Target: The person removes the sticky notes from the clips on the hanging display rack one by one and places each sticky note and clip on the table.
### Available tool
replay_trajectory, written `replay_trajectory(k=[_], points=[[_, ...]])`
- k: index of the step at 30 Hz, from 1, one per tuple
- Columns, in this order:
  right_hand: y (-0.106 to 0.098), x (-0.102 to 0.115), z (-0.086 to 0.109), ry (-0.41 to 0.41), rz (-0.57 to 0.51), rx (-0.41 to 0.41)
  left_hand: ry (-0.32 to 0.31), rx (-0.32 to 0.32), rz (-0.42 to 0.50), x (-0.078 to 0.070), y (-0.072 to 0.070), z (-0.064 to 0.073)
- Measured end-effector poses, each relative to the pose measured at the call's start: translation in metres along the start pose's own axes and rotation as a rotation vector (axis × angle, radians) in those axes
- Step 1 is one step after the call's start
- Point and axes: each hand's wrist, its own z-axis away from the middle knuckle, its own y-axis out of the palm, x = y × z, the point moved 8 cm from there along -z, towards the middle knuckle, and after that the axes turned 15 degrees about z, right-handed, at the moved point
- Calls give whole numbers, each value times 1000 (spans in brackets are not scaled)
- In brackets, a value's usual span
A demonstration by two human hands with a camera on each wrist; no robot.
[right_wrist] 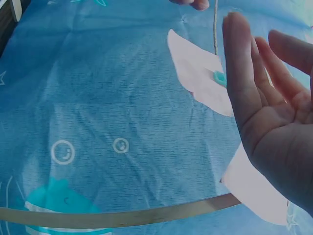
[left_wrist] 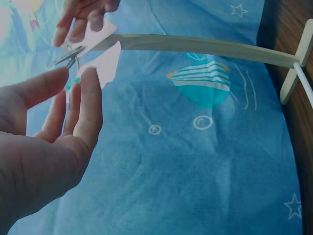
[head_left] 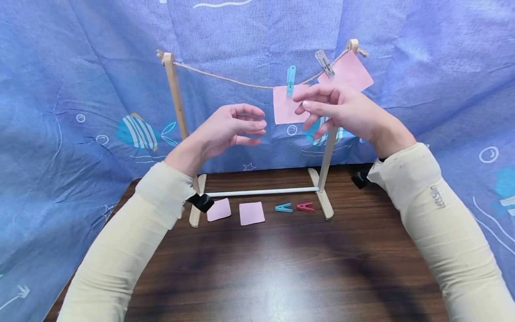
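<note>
Two pink paper squares hang from a twine line [head_left: 225,77]. A blue clothespin [head_left: 291,80] clips the middle square [head_left: 284,112], and a grey clothespin [head_left: 325,63] is on the right-hand square [head_left: 354,74], which hangs tilted near the post. My right hand [head_left: 350,109] is in front of the middle square in the head view, its loosely bent fingers holding nothing. To the left of that square, below the line, my left hand [head_left: 229,127] hovers with relaxed fingers and nothing in them. In the right wrist view the middle square [right_wrist: 195,73] appears beside my right fingers.
Two more pink squares [head_left: 251,213] lie on the brown table [head_left: 281,259], near the stand's white crossbar [head_left: 257,192]. Right of them lie a blue clothespin [head_left: 284,208] and a red clothespin [head_left: 306,207]. Wooden posts [head_left: 177,96] hold the line before a blue fish-print curtain [head_left: 100,67].
</note>
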Motion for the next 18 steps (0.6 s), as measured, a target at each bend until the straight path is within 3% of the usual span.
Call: replay_trajectory(k=[5,10,18], points=[[-13,5,-4,-10,-95,-105,46,-79,59,-6,2,-7],[-23,7,-9,-49,-219,-180,39,-141,76,-5,4,-17],[-25,7,-15,-31,-245,-186,38,-180,101,1,7,-29]])
